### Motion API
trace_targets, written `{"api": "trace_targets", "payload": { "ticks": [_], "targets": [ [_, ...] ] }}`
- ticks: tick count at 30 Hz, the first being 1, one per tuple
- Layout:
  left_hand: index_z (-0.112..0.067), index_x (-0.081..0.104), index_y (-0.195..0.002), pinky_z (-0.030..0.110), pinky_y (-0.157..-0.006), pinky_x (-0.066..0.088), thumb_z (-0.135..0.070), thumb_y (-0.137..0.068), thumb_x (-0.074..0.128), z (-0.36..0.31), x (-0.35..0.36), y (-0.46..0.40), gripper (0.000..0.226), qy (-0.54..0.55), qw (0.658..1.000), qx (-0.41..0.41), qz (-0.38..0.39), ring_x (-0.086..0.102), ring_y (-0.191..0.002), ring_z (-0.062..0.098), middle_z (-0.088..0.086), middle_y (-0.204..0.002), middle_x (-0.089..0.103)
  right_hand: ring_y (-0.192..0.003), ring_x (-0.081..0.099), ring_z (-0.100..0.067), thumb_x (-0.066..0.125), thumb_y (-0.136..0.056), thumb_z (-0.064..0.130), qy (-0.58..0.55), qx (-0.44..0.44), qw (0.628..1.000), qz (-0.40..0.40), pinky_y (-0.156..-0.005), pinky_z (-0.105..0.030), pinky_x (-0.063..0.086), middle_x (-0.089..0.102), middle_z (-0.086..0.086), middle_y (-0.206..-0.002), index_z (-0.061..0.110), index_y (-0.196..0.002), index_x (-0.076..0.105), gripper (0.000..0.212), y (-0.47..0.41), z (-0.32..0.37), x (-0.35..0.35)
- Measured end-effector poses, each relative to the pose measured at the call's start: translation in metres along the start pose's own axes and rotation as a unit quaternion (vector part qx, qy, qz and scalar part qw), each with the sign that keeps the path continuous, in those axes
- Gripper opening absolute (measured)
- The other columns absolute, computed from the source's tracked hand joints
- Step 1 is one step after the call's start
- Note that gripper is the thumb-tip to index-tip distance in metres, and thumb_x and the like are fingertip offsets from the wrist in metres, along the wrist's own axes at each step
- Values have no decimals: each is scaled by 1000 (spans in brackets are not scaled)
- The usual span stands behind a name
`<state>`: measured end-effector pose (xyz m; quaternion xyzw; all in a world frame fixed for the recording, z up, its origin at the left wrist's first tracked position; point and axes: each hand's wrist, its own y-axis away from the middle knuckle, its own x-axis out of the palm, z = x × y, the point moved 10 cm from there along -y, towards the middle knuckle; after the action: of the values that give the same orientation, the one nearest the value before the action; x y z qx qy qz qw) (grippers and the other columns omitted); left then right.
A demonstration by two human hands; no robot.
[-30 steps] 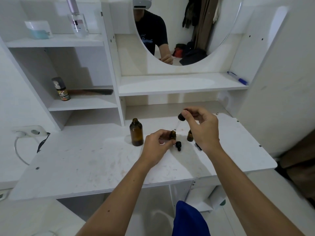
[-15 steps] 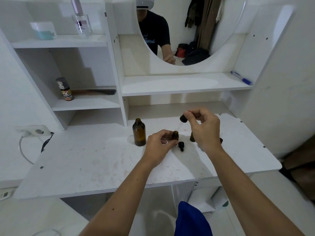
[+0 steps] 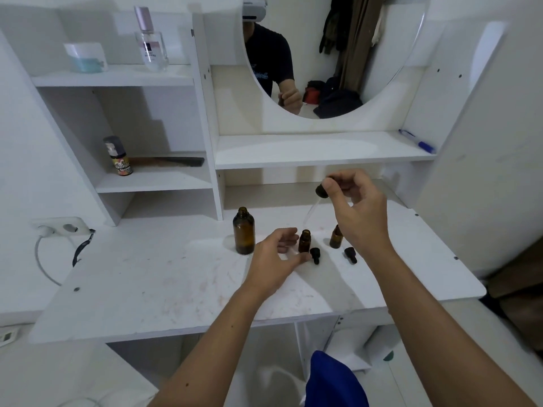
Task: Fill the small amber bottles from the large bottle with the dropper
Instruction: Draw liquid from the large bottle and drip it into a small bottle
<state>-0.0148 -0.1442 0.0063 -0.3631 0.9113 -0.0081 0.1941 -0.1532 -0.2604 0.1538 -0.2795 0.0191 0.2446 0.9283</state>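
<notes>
right hand (image 3: 357, 212) hides dropper (image 3: 321, 191) bulb, pipette faint

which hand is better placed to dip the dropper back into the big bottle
Right. The right hand already pinches the dropper, raised above the desk. The left hand holds nothing and sits beside the big bottle, free to steady it.

Both forearms (image 3: 296, 324) were bare to past the elbow, with no watch or rings showing. In the mirror, the person wore a dark short-sleeved T-shirt (image 3: 269, 58) with a small pale blue chest print.
</notes>
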Motion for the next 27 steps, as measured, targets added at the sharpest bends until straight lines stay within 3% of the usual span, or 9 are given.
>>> {"api": "trace_targets", "payload": {
  "ticks": [6, 13, 16, 18, 20, 24, 27],
  "targets": [
    [-37, 62, -133, 15, -101, 51, -44, -74, 90, 11, -46, 50, 65, -20, 1000, -13, 3, 62, -115, -8, -26, -123, 69, -89, 73, -1, 75, -98, 14, -78, -13, 997, 2, -87, -16, 55, 75, 7, -95, 13, -102, 71, 6, -6, 20, 24],
    [-29, 65, -129, 26, -101, 56, -42, -72, 92, 41, -132, 68, 64, 15, 992, -55, -116, 69, -111, 2, -16, -119, 73, -93, 75, -8, 72, -100, 10, -138, -6, 990, 39, -89, -20, 56, 76, -1, -98, 11, -104, 69, 6, -11, 31, 70],
    [-27, 60, -137, 24, -104, 53, -44, -72, 92, 41, -132, 51, 75, 10, 993, -54, -108, 65, -118, 4, -14, -129, 69, -99, 77, -23, 73, -99, 13, -142, -15, 988, 54, -94, -29, 59, 77, -9, -102, 11, -106, 70, 8, -12, 34, 86],
    [-25, 59, -139, 24, -107, 51, -42, -71, 93, 40, -126, 36, 78, 12, 994, -51, -98, 63, -121, 4, -12, -133, 67, -97, 76, -17, 73, -99, 12, -137, -20, 989, 60, -92, -25, 59, 76, -5, -100, 11, -106, 70, 7, -12, 35, 94],
    [-25, 61, -136, 28, -108, 52, -35, -71, 95, 40, -120, 22, 74, 31, 994, -50, -91, 64, -120, 6, -12, -130, 69, -94, 76, -13, 74, -99, 11, -126, -20, 989, 71, -90, -24, 59, 76, -2, -98, 13, -104, 70, 7, -11, 34, 101],
    [-21, 67, -127, 36, -101, 58, -22, -72, 95, 44, -112, 5, 62, 51, 994, -47, -86, 71, -108, 8, -7, -116, 75, -98, 77, -26, 76, -98, 19, -99, -17, 990, 99, -97, -44, 61, 78, -6, -99, 17, -102, 71, 7, -11, 24, 116],
    [-18, 70, -123, 36, -98, 59, -17, -73, 93, 47, -113, 2, 55, 59, 993, -42, -96, 72, -102, 8, -5, -110, 77, -98, 76, -28, 77, -97, 22, -94, -17, 990, 103, -98, -47, 61, 78, -7, -99, 14, -102, 72, 11, -13, 21, 121]
  ]
}}
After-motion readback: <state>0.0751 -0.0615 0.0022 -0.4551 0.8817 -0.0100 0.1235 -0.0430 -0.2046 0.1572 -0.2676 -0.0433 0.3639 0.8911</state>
